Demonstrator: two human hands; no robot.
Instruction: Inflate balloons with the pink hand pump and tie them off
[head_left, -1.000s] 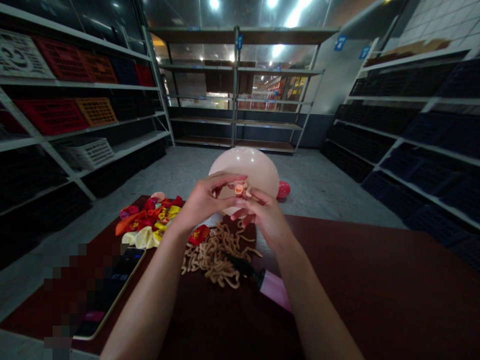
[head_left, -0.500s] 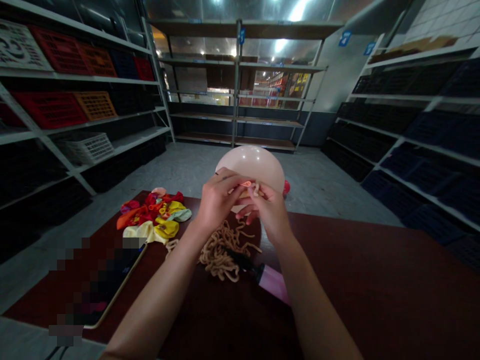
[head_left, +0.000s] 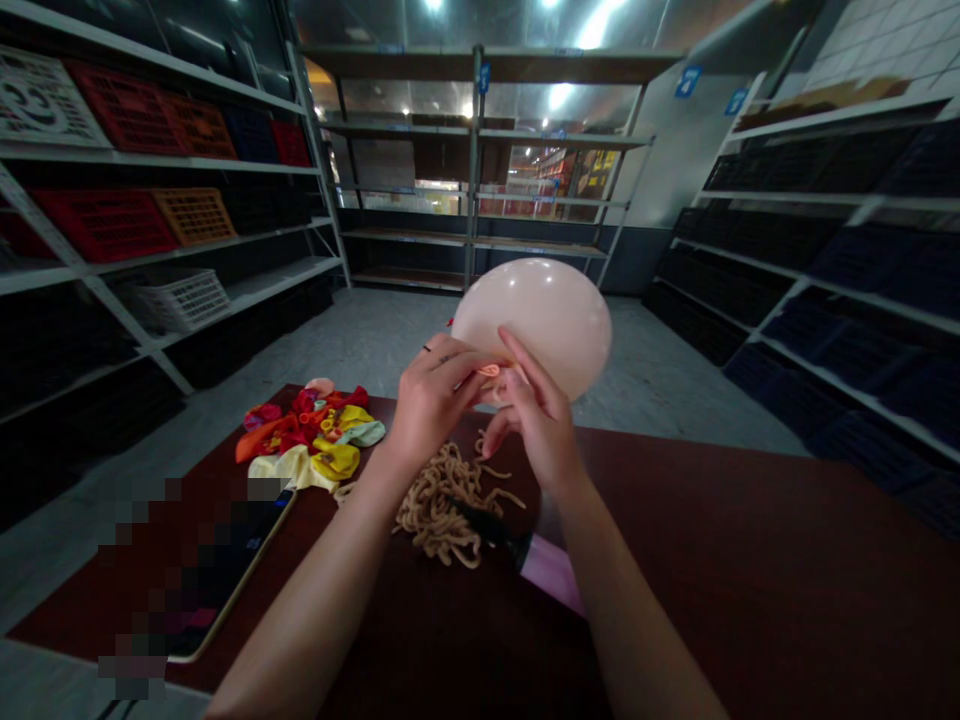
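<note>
I hold an inflated pale pink balloon (head_left: pixel 544 315) above the far edge of the dark red table (head_left: pixel 750 560). My left hand (head_left: pixel 431 400) is closed, pinching the balloon's neck. My right hand (head_left: pixel 532 420) is closed on the same neck from the right, with its index finger stretched up against the balloon. Below my hands lies a heap of tan rubber bands (head_left: pixel 442 500). A pink balloon pump (head_left: pixel 525 555) with a black nozzle lies under my right forearm.
A pile of flat balloons (head_left: pixel 311 440) in red, yellow and orange lies at the table's left. A phone (head_left: pixel 232 570) rests near the left front edge. Metal shelving with crates (head_left: pixel 112 210) lines both sides and the back, across a grey floor.
The balloon has risen and swung to the right, showing more of its body. Both hands stayed pinched at its neck and lifted slightly. The small red balloon on the floor behind is now hidden.
</note>
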